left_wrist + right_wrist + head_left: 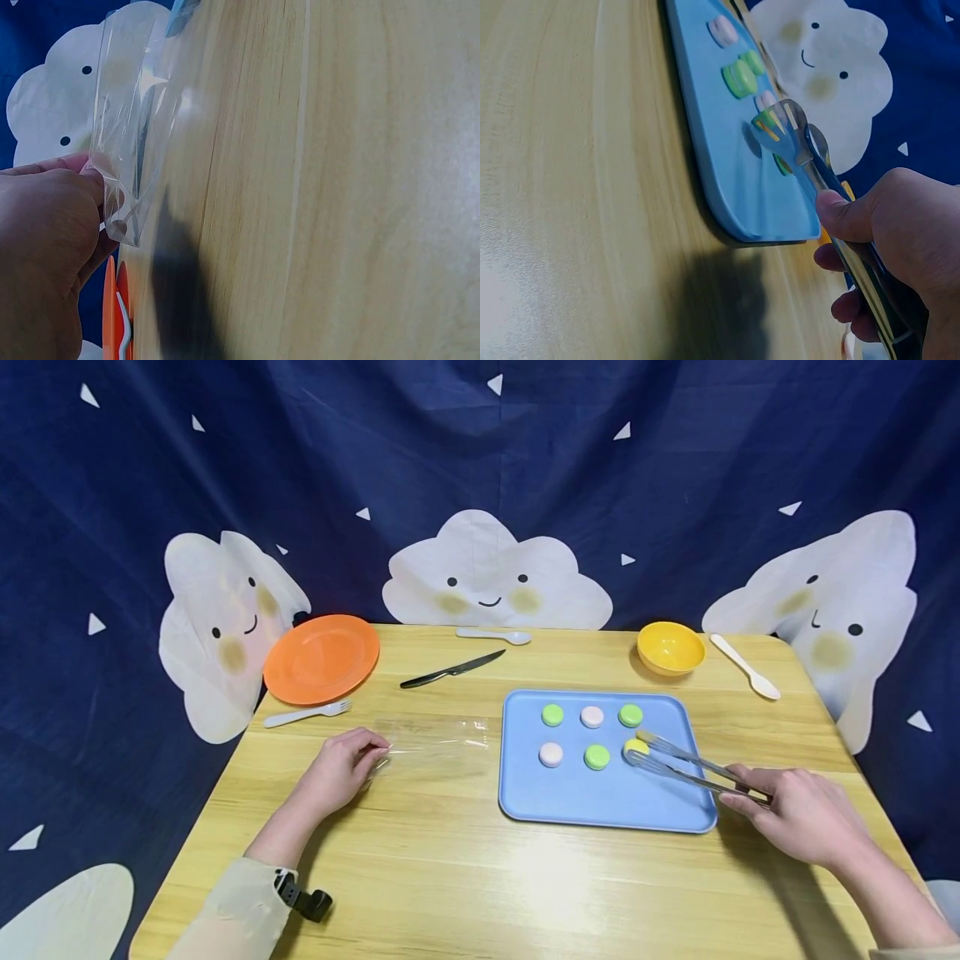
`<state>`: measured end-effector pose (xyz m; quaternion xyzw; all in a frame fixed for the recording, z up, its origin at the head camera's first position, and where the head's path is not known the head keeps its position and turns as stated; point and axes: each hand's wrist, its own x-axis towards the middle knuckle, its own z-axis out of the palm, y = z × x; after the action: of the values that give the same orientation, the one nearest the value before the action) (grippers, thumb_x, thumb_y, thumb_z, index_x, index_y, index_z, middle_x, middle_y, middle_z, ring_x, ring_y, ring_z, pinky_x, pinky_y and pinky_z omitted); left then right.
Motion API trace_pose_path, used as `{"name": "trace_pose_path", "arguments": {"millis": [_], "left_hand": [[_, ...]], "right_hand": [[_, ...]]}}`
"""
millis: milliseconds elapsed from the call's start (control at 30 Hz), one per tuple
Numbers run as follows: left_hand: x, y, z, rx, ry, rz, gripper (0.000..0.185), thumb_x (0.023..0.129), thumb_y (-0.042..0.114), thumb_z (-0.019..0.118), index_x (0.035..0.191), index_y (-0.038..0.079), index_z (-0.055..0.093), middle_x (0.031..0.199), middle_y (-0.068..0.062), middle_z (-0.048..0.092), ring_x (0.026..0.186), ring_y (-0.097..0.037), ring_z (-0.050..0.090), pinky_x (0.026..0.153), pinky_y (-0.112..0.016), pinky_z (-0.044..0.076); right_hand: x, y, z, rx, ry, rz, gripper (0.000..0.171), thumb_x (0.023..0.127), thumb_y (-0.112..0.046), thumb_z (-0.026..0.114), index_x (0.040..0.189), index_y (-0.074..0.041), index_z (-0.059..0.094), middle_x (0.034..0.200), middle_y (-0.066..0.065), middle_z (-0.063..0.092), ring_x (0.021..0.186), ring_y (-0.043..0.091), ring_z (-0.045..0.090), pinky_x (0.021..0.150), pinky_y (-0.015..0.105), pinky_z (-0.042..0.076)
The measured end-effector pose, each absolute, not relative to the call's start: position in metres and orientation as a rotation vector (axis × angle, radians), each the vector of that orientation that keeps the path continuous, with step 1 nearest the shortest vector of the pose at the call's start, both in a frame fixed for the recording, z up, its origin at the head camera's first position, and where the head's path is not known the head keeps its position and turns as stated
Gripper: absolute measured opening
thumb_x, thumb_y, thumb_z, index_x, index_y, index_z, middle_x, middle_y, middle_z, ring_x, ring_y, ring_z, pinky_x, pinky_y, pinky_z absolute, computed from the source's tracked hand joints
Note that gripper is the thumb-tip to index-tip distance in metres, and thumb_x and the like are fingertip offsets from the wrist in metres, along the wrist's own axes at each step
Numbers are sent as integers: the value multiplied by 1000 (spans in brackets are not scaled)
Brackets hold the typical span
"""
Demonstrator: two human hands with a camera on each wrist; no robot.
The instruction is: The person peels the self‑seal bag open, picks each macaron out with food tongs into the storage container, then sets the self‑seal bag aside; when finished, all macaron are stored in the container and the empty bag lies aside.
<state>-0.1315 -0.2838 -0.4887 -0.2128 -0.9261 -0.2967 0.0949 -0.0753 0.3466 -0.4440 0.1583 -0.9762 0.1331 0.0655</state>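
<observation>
Right hand [802,814] grips tongs [693,766] closing on the yellow macaron [636,747]; left hand [341,770] pinches the bag [435,737]. Next: lift it cleanly.

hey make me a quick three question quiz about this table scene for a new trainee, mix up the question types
1. True or false: the right hand holds metal tongs whose tips are at the yellow macaron on the blue tray.
2. How many macarons lie on the tray?
3. What does the left hand pinch? A) the white fork B) the clear plastic bag C) the black knife

Key: 1 true; 2 six; 3 B.
</observation>
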Motion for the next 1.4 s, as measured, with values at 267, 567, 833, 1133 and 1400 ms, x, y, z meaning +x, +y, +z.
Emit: {"name": "trace_pose_path", "arguments": {"millis": [267,567,833,1133,1400], "left_hand": [[-132,-285,-490,-625,-2740,-879,5,100,8,75,104,10,77,101,-2,74,93,-18,72,78,-43,60],[-131,-284,-489,-644,-2724,-886,5,99,8,76,104,10,77,101,0,74,92,-16,71,77,-42,60],[-131,-280,-489,-693,-2741,-827,8,98,4,76,102,11,76,100,3,72,92,-16,70,79,-42,61],[-126,-273,-489,-695,-2789,-765,6,100,7,75,104,11,76,102,2,73,96,-17,70,83,-42,61],[-125,-271,-495,-739,-2770,-729,6,99,8,77,103,12,75,101,3,72,95,-16,69,84,-42,60]], "right_hand": [[-75,348,-450,474,-2962,432,38,85,-32,89,116,-12,81,89,-1,75,60,11,46,47,34,33],[-74,348,-445,455,-2966,478,44,88,-33,87,122,-6,78,60,-14,51,55,5,40,49,31,30],[-77,356,-444,376,-2874,703,40,87,-22,89,121,-7,75,64,-16,54,53,0,44,45,26,31],[-78,373,-450,76,-2829,783,43,90,-28,88,118,1,75,72,-3,66,56,5,46,47,25,34],[-79,396,-466,-161,-2872,689,47,87,-43,88,108,-3,78,69,-1,67,65,14,55,57,24,35]]}}
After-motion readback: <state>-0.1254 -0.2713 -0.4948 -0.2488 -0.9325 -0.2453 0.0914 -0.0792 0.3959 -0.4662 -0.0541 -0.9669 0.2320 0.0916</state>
